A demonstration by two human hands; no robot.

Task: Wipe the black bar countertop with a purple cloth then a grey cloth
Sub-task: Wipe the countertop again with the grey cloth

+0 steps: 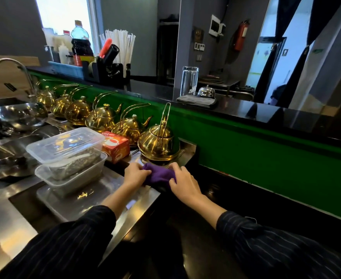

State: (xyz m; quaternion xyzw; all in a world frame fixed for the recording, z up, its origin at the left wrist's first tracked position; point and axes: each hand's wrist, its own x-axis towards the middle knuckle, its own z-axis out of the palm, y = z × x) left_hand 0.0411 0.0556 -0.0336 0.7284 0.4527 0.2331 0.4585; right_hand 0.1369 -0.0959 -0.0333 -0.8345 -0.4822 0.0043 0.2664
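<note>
A bunched purple cloth (159,174) is gripped at both ends, by the left hand (135,175) at its nine o'clock side and the right hand (183,183) at three o'clock. It is held just at six o'clock of the nearest gold kettle (158,140). A folded grey cloth (195,101) is laid on the black bar counter (266,113), at one o'clock of that kettle.

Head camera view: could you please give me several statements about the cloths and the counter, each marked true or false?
1. The left hand and the right hand both hold the purple cloth. True.
2. The grey cloth lies on the black countertop beside a glass. True.
3. The purple cloth is wiping the black countertop. False: it is held low, at the edge of the steel worktop.
4. The kettles are silver. False: the kettles are gold.
</note>
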